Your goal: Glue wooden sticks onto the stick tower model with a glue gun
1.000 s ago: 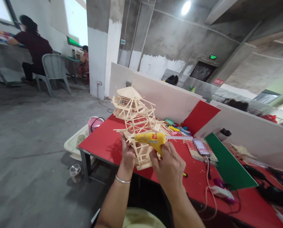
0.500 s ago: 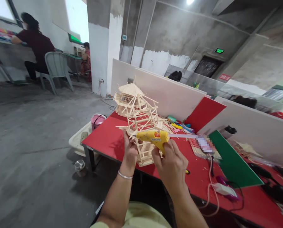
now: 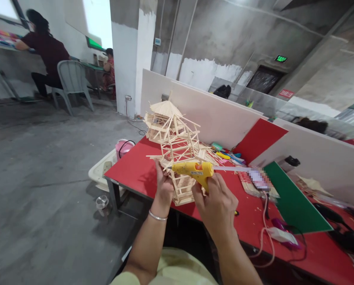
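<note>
A yellow hot glue gun (image 3: 195, 169) with a long clear glue stick in its back end is held in my right hand (image 3: 217, 202), fingers wrapped round its handle. Its nozzle points left, close to the side of a wooden stick model house (image 3: 183, 148), an open frame of thin pale sticks. My left hand (image 3: 164, 189), a silver bangle on its wrist, grips the lower left side of this model; some of its fingers are hidden behind the sticks. Several loose stick ends (image 3: 155, 157) jut out leftward just above my left hand.
On the red table (image 3: 132, 166), a roofed stick model (image 3: 163, 111) stands behind. Loose sticks and tools (image 3: 223, 155) lie by the white partition (image 3: 206, 111). A phone (image 3: 258, 180), cable and green board (image 3: 298, 202) are at right. A pink bucket (image 3: 124, 148) stands left; people sit further off.
The whole view has shifted slightly, so things appear a little further right and higher. Both hands keep their hold, with the glue gun nozzle at about the same spot by the model.
</note>
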Available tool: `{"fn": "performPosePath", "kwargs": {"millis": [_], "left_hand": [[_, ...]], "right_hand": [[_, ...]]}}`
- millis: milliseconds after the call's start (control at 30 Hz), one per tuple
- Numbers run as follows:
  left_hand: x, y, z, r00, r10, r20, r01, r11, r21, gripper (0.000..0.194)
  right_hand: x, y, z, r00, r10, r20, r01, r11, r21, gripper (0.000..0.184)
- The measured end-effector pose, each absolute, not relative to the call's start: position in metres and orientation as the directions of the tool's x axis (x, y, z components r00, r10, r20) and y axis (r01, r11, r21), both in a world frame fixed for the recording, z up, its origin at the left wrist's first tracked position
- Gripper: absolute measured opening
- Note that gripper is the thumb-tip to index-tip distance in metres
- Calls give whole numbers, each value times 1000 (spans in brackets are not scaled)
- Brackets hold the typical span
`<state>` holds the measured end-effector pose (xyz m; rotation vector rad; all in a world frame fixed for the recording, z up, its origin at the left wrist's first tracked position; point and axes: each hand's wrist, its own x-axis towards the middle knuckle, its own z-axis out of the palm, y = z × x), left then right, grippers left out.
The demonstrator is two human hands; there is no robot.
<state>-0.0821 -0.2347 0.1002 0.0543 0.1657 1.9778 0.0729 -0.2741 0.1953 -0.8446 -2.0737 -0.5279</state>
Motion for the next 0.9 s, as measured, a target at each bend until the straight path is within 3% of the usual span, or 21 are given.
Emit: {"fn": "performPosePath", "kwargs": {"millis": [200, 467, 667, 900], "left_hand": [[-85, -233, 105, -353, 932, -81, -935, -354, -9, 31], [-86, -228, 100, -397, 918, 0, -918, -397, -15, 33], [-86, -227, 99, -348, 933, -90, -935, -353, -36, 33], [-90, -228, 96, -318, 945, -73, -945, -322, -58, 45]], "right_hand": [[73, -272, 194, -444, 398, 803, 750, 655, 90, 19], [74, -268, 192, -432, 392, 812, 766, 634, 101, 20], [72, -266, 191, -406, 414, 815, 804, 585, 104, 21], [73, -264, 189, -376, 469, 799, 828, 557, 64, 29]]}}
